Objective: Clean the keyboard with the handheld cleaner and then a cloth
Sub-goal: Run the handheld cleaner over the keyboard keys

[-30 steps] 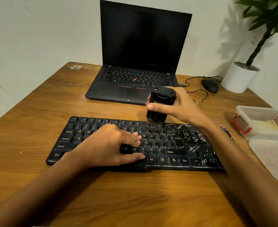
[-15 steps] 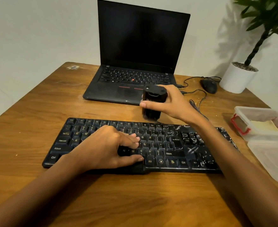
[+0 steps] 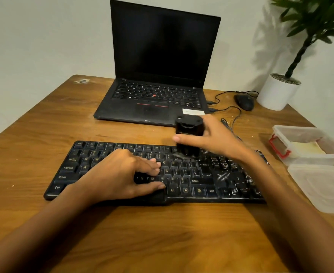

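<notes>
Fingers [image 3: 182,138] of the right hand [image 3: 215,138] clamp round the handheld cleaner [image 3: 188,134], upright with its mouth on the upper keys of the keyboard [image 3: 201,181], likely to lift the white flecks [image 3: 224,175] there. Loosely bent and holding nothing, the left hand [image 3: 119,174] presses the keys, probably steadying the keyboard on the table [image 3: 162,233].

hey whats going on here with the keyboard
A person is cleaning a black keyboard on a wooden table. The right hand grips a small black handheld cleaner, standing on the upper keys right of the middle. The left hand rests on the keys, as if steadying it. White flecks dot the keys at the right end.
</notes>
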Demonstrator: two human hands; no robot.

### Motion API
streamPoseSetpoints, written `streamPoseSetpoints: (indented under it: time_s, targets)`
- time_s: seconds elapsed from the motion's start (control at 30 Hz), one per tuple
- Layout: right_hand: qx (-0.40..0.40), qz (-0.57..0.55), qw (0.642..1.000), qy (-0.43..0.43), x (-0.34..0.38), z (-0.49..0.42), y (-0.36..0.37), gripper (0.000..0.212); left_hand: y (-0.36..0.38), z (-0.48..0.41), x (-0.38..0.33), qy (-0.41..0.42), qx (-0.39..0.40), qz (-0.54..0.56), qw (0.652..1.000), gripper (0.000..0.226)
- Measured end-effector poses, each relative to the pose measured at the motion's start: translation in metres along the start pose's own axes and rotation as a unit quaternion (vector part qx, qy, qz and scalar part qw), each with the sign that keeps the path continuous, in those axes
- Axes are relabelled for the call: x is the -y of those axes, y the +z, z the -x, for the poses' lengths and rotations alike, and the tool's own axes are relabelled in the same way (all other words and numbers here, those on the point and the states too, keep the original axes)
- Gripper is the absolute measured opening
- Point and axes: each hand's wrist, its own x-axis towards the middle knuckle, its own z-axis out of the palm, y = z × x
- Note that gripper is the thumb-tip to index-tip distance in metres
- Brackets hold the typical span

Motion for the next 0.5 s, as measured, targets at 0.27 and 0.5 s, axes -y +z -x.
streamPoseSetpoints:
  time_s: [0.27,0.5]
  targets:
    - [-0.011,-0.102,0.994,-0.045,0.018,0.048,-0.021,0.044,-0.003,-0.022,-0.016,0.012,-0.012,-0.104,0.994,0.069]
    - [0.037,-0.109,0.992,0.057,-0.002,0.076,-0.025,0.041,0.001,-0.008,-0.009,0.022,-0.051,-0.099,0.994,0.054]
